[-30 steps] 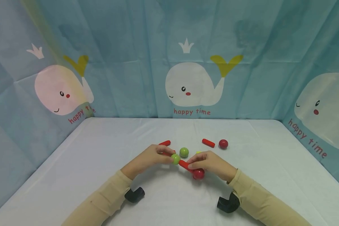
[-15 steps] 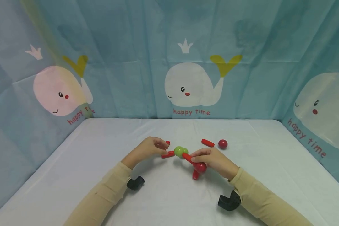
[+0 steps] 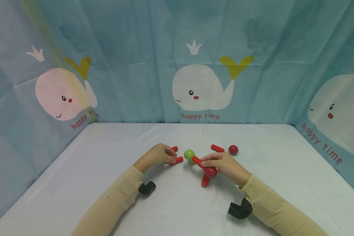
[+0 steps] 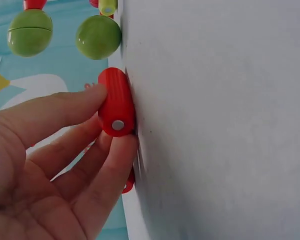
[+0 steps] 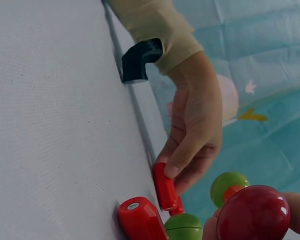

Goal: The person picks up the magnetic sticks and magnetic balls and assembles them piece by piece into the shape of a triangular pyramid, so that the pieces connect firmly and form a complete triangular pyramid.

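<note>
My left hand [image 3: 158, 154] pinches a red magnetic rod [image 4: 116, 102] at the table surface, thumb on one side and fingers on the other. A silver disc shows on the rod's end in the left wrist view. My right hand [image 3: 225, 165] holds another red magnetic rod [image 3: 197, 161] above the table, tilted. A green ball [image 3: 189, 154] sits on that rod's far end and a red ball [image 3: 210, 172] on its near end. Just below the raised green ball, a second green ball [image 4: 98, 37] rests on the table, partly hidden in the head view.
One red rod [image 3: 205, 180] lies beneath the held piece, and another [image 3: 175, 148] behind my left fingers. Farther back are a red rod [image 3: 217, 148] and a red ball [image 3: 233, 150]. Black angled mounts [image 3: 240, 209] stick out from both wrists. A whale-print curtain [image 3: 129, 59] borders the table.
My left hand let go of the green ball, now on the right hand's rod, and moved left to grip a red rod. The right hand's piece has risen slightly away from me.
</note>
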A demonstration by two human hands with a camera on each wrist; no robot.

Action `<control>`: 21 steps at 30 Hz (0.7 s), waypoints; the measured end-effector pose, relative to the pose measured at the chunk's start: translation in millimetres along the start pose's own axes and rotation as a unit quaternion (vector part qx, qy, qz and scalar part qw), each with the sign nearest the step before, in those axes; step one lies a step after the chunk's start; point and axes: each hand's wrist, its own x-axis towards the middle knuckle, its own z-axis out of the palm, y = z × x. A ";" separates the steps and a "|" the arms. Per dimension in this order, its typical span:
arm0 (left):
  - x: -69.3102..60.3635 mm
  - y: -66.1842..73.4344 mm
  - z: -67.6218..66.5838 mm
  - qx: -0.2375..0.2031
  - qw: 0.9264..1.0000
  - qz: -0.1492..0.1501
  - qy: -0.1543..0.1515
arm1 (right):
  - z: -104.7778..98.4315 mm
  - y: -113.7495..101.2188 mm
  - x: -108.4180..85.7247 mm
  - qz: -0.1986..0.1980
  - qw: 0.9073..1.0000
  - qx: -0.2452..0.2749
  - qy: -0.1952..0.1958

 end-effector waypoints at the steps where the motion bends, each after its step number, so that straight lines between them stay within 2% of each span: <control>1: -0.4 0.3 0.5 0.004 1.000 -0.003 -0.002 | 0.0 0.0 -0.1 0.001 1.000 -0.001 0.001; 8: -6.7 5.1 6.3 0.024 0.999 -0.015 -0.025 | -0.8 0.7 -0.8 0.008 1.000 -0.001 0.011; 13: -11.9 6.5 8.7 0.028 0.999 -0.018 -0.025 | -0.9 0.5 0.1 0.002 1.000 0.009 0.012; 21: -15.7 5.6 4.5 -0.028 0.999 -0.032 -0.034 | 0.0 -1.4 0.8 0.009 1.000 0.002 0.027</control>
